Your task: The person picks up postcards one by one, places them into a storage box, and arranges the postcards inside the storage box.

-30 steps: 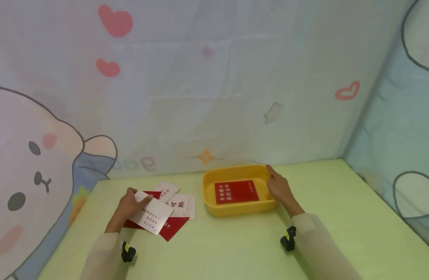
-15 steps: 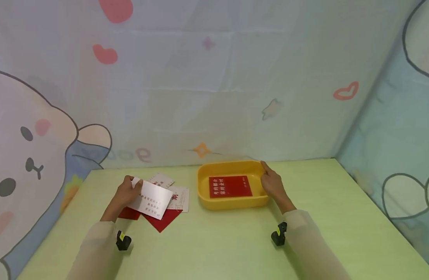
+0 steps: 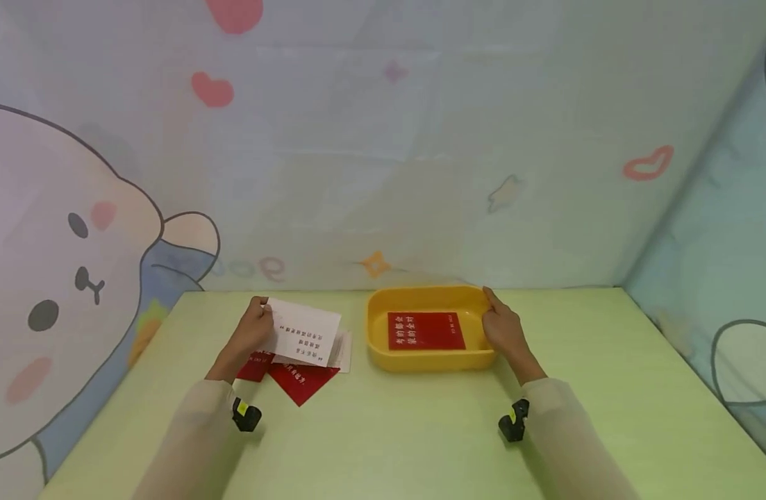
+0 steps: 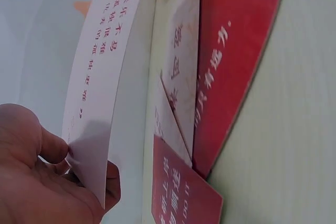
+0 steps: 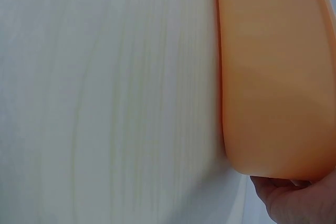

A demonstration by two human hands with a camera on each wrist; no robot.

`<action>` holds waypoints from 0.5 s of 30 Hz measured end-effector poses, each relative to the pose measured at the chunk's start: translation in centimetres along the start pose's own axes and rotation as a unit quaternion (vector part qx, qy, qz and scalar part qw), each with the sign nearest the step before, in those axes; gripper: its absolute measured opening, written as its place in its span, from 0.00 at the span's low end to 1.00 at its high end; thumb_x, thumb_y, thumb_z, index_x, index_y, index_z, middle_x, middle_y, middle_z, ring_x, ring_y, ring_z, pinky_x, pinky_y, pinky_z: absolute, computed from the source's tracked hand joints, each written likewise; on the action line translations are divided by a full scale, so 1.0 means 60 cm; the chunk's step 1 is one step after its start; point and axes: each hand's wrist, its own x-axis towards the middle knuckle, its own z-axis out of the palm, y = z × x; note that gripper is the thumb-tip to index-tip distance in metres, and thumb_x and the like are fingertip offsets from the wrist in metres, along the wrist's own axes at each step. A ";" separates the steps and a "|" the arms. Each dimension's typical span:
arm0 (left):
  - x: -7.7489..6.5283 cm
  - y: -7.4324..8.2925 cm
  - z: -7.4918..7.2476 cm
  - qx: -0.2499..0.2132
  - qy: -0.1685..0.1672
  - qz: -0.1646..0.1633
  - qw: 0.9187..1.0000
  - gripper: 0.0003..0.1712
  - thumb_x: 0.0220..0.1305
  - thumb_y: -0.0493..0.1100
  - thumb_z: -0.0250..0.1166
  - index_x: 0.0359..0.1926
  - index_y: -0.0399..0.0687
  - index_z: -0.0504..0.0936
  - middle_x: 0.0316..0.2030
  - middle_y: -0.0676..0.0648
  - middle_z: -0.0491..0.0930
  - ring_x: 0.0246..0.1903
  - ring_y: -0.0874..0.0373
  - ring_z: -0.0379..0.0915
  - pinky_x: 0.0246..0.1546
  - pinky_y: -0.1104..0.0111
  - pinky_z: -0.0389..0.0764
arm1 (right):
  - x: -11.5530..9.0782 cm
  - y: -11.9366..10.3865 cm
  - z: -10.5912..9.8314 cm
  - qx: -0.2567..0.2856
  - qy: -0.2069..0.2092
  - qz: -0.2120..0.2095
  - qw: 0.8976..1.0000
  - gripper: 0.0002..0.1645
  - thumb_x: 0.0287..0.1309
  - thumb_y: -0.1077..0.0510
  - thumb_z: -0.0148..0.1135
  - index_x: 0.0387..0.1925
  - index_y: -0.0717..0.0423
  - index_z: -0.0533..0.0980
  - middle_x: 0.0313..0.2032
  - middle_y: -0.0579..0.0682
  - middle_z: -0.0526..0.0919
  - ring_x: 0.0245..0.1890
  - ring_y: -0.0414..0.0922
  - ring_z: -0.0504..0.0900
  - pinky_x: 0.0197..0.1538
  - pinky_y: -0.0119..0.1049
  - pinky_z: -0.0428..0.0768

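My left hand [image 3: 253, 329] pinches a white card [image 3: 303, 329] with dark red lettering by one end, thumb on its printed face. The left wrist view shows this card [image 4: 102, 72] raised over the other cards. Beneath it lie a red card [image 3: 303, 380], another red card [image 3: 253, 368] and white cards [image 4: 181, 61], partly covered. My right hand [image 3: 505, 335] grips the right end of a yellow tray [image 3: 433, 361], which stands on the table. Flat inside the tray is a red card [image 3: 426, 330] with white lettering.
A pale green table [image 3: 395, 430] runs back to a printed cloth backdrop [image 3: 357, 173]. Black wrist cameras sit on both sleeves, the left camera [image 3: 246, 415] and the right camera [image 3: 512, 421]. The tray stands right of the loose cards, near the backdrop.
My left hand has lifted the white card off the pile and moved it slightly toward the tray. My right hand keeps its grip on the tray. The head view has shifted a little.
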 end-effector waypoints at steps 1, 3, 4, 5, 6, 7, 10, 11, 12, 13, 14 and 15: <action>0.001 0.004 0.001 -0.004 0.001 0.000 1.000 0.29 0.79 0.44 0.30 0.72 0.30 0.47 0.67 0.26 0.60 0.70 0.36 0.56 0.71 0.45 0.58 | 0.001 0.000 0.000 0.000 -0.001 0.001 1.000 0.37 0.68 0.59 0.26 0.78 0.56 0.47 0.75 0.64 0.55 0.74 0.62 0.59 0.72 0.56 0.63; 0.001 0.011 0.004 -0.016 0.002 -0.003 1.000 0.29 0.79 0.45 0.30 0.73 0.32 0.47 0.67 0.26 0.60 0.70 0.36 0.56 0.71 0.45 0.57 | 0.002 -0.001 0.001 0.002 -0.005 0.002 1.000 0.37 0.68 0.59 0.26 0.78 0.55 0.47 0.76 0.64 0.54 0.74 0.62 0.58 0.73 0.56 0.62; 0.000 0.015 0.005 -0.022 0.001 -0.002 1.000 0.29 0.79 0.45 0.30 0.73 0.33 0.47 0.67 0.27 0.59 0.70 0.37 0.55 0.72 0.45 0.57 | 0.003 -0.002 0.001 0.004 -0.006 0.003 1.000 0.37 0.68 0.59 0.26 0.78 0.55 0.47 0.76 0.63 0.53 0.75 0.62 0.56 0.74 0.55 0.60; -0.001 0.019 0.007 -0.030 0.001 -0.002 1.000 0.29 0.79 0.44 0.30 0.73 0.33 0.48 0.67 0.27 0.59 0.70 0.38 0.55 0.72 0.46 0.56 | 0.003 -0.002 0.002 0.003 -0.006 0.003 1.000 0.37 0.68 0.59 0.26 0.78 0.55 0.47 0.76 0.63 0.54 0.75 0.62 0.56 0.75 0.55 0.59; -0.002 0.024 0.009 -0.037 0.001 -0.001 0.999 0.28 0.79 0.44 0.30 0.73 0.33 0.48 0.67 0.28 0.59 0.70 0.38 0.56 0.72 0.46 0.56 | 0.003 -0.003 0.002 0.003 -0.007 0.004 1.000 0.37 0.68 0.59 0.26 0.78 0.55 0.47 0.76 0.63 0.53 0.75 0.62 0.55 0.75 0.55 0.58; -0.003 0.028 0.011 -0.044 0.001 -0.003 0.999 0.28 0.79 0.45 0.30 0.72 0.34 0.49 0.67 0.29 0.60 0.69 0.39 0.56 0.73 0.47 0.55 | 0.004 -0.003 0.002 0.002 -0.007 0.004 1.000 0.37 0.68 0.59 0.26 0.78 0.55 0.47 0.76 0.64 0.53 0.76 0.62 0.53 0.76 0.55 0.57; -0.007 0.041 0.018 -0.063 0.000 0.001 0.998 0.27 0.79 0.44 0.30 0.71 0.35 0.49 0.66 0.30 0.60 0.67 0.41 0.58 0.72 0.48 0.56 | 0.004 -0.004 0.000 0.000 -0.007 0.004 1.000 0.37 0.69 0.59 0.25 0.78 0.55 0.46 0.76 0.64 0.54 0.76 0.62 0.54 0.76 0.55 0.56; -0.008 0.044 0.020 -0.068 0.001 0.000 0.998 0.27 0.79 0.44 0.30 0.71 0.35 0.49 0.66 0.30 0.60 0.65 0.41 0.59 0.71 0.48 0.57 | 0.004 -0.004 0.000 -0.001 -0.008 0.004 1.000 0.37 0.69 0.59 0.25 0.78 0.55 0.46 0.76 0.65 0.54 0.76 0.63 0.54 0.76 0.56 0.56; -0.009 0.047 0.022 -0.076 -0.001 -0.001 0.997 0.27 0.79 0.44 0.29 0.72 0.35 0.49 0.65 0.30 0.60 0.64 0.41 0.61 0.70 0.49 0.60 | 0.004 -0.003 -0.001 -0.001 -0.008 0.003 1.000 0.37 0.69 0.59 0.25 0.78 0.55 0.46 0.75 0.65 0.54 0.75 0.63 0.54 0.76 0.56 0.57; -0.010 0.050 0.025 -0.083 -0.003 -0.005 0.996 0.27 0.79 0.45 0.30 0.72 0.37 0.48 0.64 0.31 0.61 0.62 0.41 0.63 0.68 0.49 0.63 | 0.003 -0.004 -0.002 -0.001 -0.008 0.001 1.000 0.37 0.68 0.59 0.25 0.78 0.55 0.47 0.75 0.65 0.54 0.75 0.63 0.54 0.76 0.56 0.57; -0.011 0.053 0.028 -0.087 -0.002 -0.007 0.996 0.27 0.79 0.45 0.30 0.72 0.37 0.48 0.64 0.31 0.62 0.60 0.42 0.65 0.66 0.50 0.65 | 0.003 -0.003 -0.002 -0.002 -0.009 -0.001 1.000 0.37 0.68 0.59 0.26 0.78 0.55 0.47 0.75 0.66 0.54 0.75 0.63 0.54 0.75 0.56 0.57; -0.012 0.056 0.031 -0.090 0.000 -0.010 0.996 0.27 0.79 0.44 0.30 0.73 0.38 0.48 0.63 0.32 0.62 0.59 0.42 0.66 0.65 0.51 0.67 | 0.003 -0.002 -0.003 -0.001 -0.009 -0.002 1.000 0.37 0.68 0.59 0.26 0.78 0.55 0.47 0.75 0.66 0.54 0.75 0.63 0.54 0.75 0.56 0.57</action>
